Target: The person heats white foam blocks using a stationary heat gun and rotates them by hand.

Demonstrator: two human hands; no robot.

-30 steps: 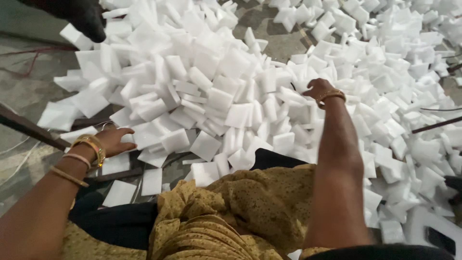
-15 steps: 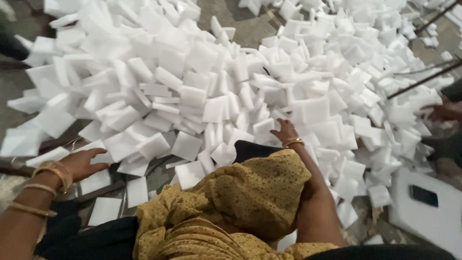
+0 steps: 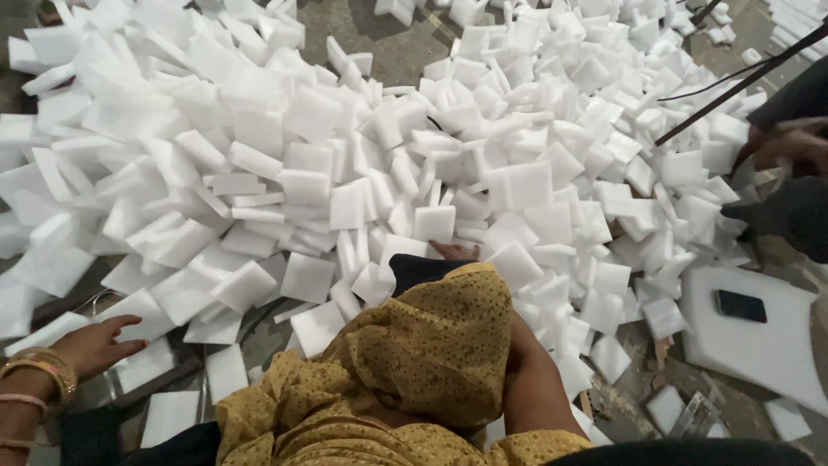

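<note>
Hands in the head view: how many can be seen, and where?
3. The left hand rests on foam pieces at lower left; the right hand shows only fingertips beyond the knee; another person's hand is at the right edge. More may be hidden.

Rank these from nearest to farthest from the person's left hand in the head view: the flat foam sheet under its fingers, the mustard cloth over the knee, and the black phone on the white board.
1. Flat foam sheet: lower left, right at the left hand.
2. Mustard cloth: bottom middle, over the knee.
3. Black phone: far right, lying on the white board.
</note>
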